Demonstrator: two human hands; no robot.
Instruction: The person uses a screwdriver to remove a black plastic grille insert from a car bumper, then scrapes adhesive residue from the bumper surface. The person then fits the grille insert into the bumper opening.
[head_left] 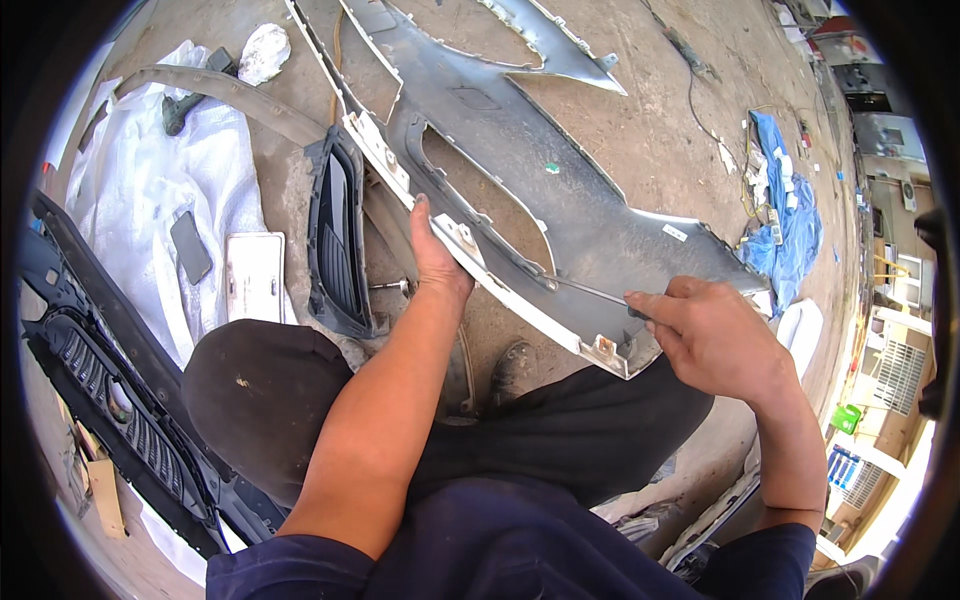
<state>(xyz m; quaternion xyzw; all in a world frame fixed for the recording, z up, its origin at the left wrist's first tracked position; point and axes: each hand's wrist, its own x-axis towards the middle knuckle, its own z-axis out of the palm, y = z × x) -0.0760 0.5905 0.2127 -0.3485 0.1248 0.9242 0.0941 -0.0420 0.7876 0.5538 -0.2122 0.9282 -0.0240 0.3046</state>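
Note:
A large car bumper [600, 200] lies across the floor in front of me, its grey inner side facing up and its white edge toward me. My left hand [440, 250] is closed round this white edge near a clip bracket, with the thumb on top. In my right hand [715, 335] is a screwdriver [592, 291], its handle mostly hidden by my curled fingers. The thin metal shaft points left, and its tip meets the rim of the long opening in the bumper. Left of the bumper stands a black fog-lamp grille [337, 230].
White plastic sheeting [215, 150] at the left bears a dark phone [190, 247] and a white plate [255, 277]. A black front grille [120, 400] lies at far left. Crumpled blue plastic [785, 215] is at the right. My boot [514, 370] is beneath the bumper edge.

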